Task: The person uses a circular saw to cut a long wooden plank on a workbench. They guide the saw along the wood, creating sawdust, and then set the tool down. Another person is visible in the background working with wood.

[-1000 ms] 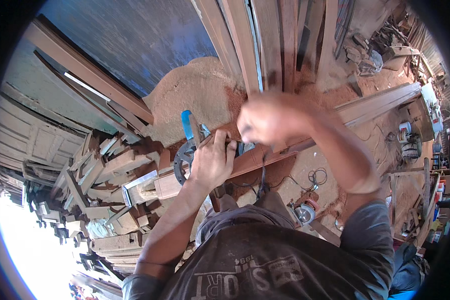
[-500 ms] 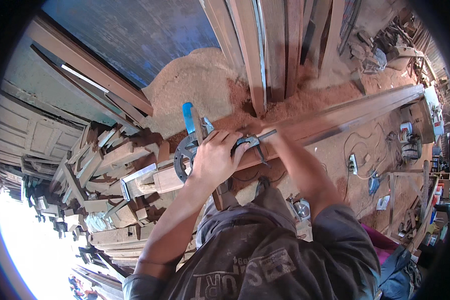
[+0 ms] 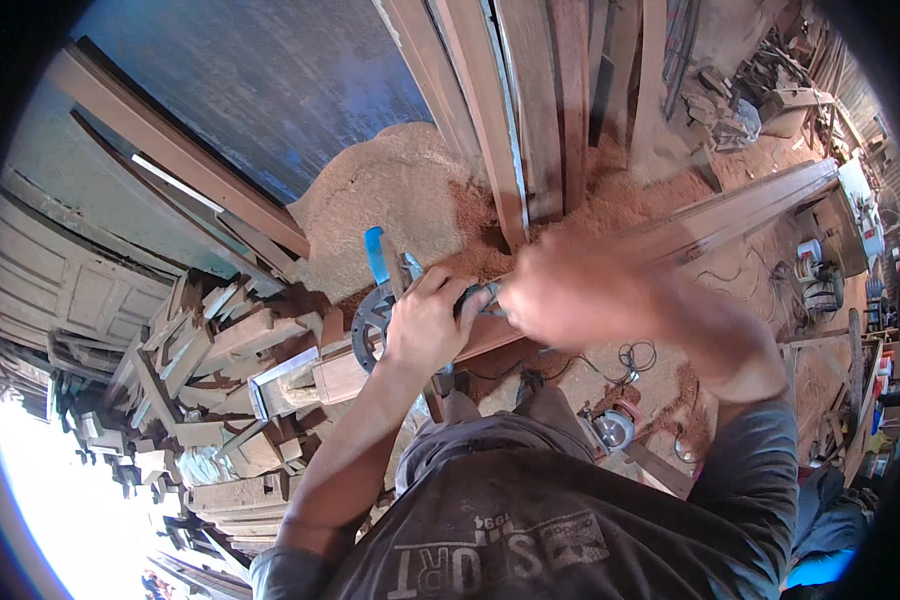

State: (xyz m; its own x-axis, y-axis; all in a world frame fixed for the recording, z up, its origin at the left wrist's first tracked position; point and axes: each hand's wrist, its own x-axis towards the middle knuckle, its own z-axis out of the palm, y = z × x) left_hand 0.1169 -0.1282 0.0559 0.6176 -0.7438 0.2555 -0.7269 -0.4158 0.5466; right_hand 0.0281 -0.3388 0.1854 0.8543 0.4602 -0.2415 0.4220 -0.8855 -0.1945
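Observation:
My left hand [image 3: 425,315] is closed over a grey metal screw clamp [image 3: 482,297] on a long wooden beam [image 3: 342,378]. My right hand [image 3: 555,290] is at the screw end of the clamp, just right of my left hand. It is blurred by motion; its fingers look curled, and what they hold is hidden. A dark ring-shaped plate with holes [image 3: 363,335] stands left of my left hand. Beside it rise an upright wooden strip [image 3: 395,268] and a curved blue piece [image 3: 375,255].
Sawdust [image 3: 380,190] is heaped against a blue panel [image 3: 270,80]. Tall planks [image 3: 530,100] stand ahead. Wood offcuts [image 3: 220,340] lie piled at left. A round metal power tool [image 3: 613,430] and a cable [image 3: 635,362] rest on the floor near my right side.
My right hand has come back toward me, its elbow swinging out to the right, and now covers the clamp's screw and crossbar. My left hand keeps its hold on the clamp.

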